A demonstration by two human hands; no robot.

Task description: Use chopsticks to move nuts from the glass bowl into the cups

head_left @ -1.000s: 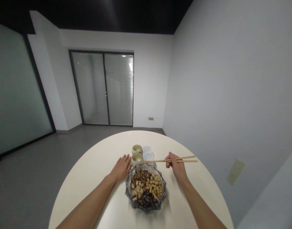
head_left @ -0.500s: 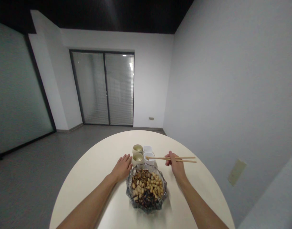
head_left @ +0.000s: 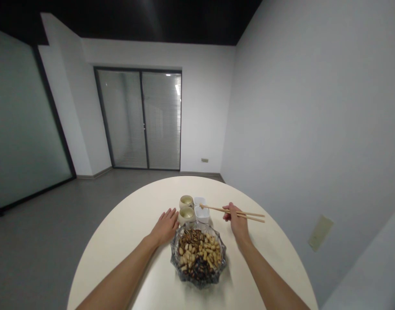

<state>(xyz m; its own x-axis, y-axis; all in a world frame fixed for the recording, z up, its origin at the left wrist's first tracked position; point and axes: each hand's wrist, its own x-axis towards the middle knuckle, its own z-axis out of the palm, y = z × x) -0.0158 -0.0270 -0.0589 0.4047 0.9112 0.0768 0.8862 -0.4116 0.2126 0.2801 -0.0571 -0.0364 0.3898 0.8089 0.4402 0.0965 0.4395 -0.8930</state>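
Note:
My right hand [head_left: 237, 220] is closed round a pair of wooden chopsticks [head_left: 249, 214]. Their tips point left, over the two small white dishes, and pinch a small pale brown piece [head_left: 201, 206] that looks like a nut. One white dish [head_left: 202, 219] is nearer me, the other [head_left: 200, 199] just behind it. My left hand [head_left: 165, 226] lies flat on the table with fingers stretched out, beside the nearer of two pale cups [head_left: 186, 220]. In front of me stands a scalloped glass bowl [head_left: 221, 267] with peanuts, pistachios, striped sunflower seeds and dark seeds in separate sections.
The farther cup [head_left: 186, 207] stands directly behind the nearer one, left of the dishes. All of it rests on a round cream table [head_left: 129, 245]. A white wall [head_left: 281, 129] rises to the right, and glass doors [head_left: 139, 120] are across the room.
The chopstick tips have moved up and away from me, from the nearer white dish towards the farther one, still with the small piece. My left hand has stayed put.

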